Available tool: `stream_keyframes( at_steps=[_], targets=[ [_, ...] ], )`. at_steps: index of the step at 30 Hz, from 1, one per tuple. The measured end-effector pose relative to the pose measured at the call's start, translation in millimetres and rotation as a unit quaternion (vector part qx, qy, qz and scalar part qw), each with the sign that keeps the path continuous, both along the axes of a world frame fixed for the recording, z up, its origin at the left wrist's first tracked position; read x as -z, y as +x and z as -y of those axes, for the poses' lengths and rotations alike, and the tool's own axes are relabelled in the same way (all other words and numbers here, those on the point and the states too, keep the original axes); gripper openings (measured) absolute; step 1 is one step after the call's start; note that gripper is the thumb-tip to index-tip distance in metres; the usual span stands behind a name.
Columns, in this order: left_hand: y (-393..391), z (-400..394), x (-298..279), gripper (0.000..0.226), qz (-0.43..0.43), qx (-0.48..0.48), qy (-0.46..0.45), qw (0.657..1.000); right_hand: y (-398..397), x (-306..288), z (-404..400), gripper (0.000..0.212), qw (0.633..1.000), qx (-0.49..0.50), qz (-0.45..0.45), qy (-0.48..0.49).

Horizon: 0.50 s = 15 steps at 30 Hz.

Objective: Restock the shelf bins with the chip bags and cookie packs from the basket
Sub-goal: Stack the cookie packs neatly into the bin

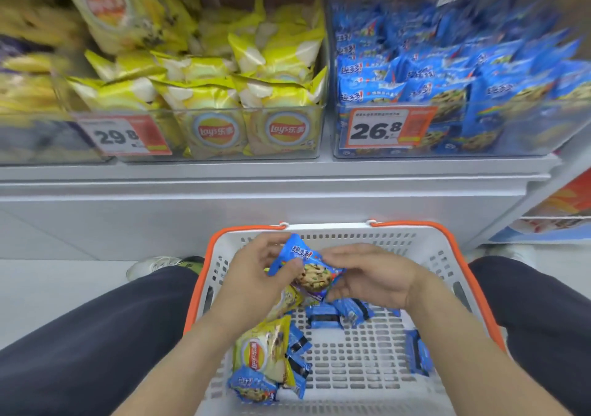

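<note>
Above the white basket (428, 249) with orange handles, both my hands hold one blue cookie pack (308, 268). My left hand (256, 275) grips its left end with thumb and fingers. My right hand (367, 275) curls around its right side. Inside the basket lie a yellow chip bag (260, 351), another blue cookie pack (252, 387) at the front left, and several small blue packs (339, 315). On the shelf above stand a clear bin of yellow chip bags (224, 96) and a clear bin of blue cookie packs (447, 89).
Price tags reading 29.8 (123, 136) and 26.8 (380, 129) hang on the bin fronts. A further bin of yellow bags (28, 96) is at the far left. My knees in dark trousers flank the basket. The white shelf ledge (256, 185) juts out above it.
</note>
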<state>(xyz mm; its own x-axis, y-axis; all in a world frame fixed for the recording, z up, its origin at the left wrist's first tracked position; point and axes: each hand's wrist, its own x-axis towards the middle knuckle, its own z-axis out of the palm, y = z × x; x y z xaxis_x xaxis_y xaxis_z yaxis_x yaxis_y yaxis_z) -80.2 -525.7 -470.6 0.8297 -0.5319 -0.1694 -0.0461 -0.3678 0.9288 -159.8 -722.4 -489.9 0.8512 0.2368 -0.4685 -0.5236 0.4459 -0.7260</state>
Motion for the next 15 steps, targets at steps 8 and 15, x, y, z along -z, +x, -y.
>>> stream_keyframes(
  at_steps=[8,15],
  targets=[
    [-3,30,-43,0.021,-0.100,-0.100,-0.100,0.985,-10,-56,21,0.065,0.974,0.109,0.071,-0.186],
    [-4,75,-93,0.025,0.062,-0.105,-0.113,0.986,1,-111,32,0.047,0.856,0.419,0.170,-0.252]
  ],
)
